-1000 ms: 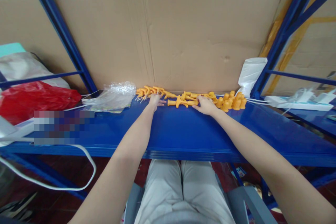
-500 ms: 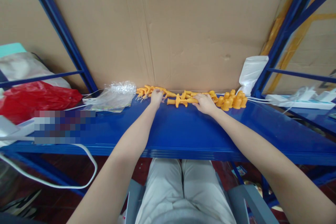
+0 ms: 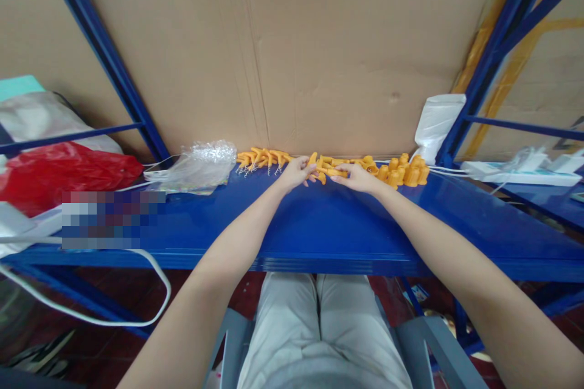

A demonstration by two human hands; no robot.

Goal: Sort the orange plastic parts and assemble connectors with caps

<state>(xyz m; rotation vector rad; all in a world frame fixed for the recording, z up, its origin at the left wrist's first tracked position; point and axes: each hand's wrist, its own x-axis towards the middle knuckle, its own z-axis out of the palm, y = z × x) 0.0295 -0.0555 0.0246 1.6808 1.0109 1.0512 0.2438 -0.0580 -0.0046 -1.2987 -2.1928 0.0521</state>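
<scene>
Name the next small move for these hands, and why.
Probably draw the winged yellow piece closer in: the left hand is at its left end, the right hand at its right, and other yellow parts lie close behind.

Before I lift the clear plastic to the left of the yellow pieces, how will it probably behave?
The clear plastic is probably floppy, since its top lies wrinkled. It seems light, being thin and see-through. Its shiny surface may also be slippery.

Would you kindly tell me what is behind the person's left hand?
Beyond the left hand, the cardboard panel stands upright, and a yellow part sticks out past the hand. Whatever the hand itself covers, including the rest of that part, cannot be seen.
</scene>
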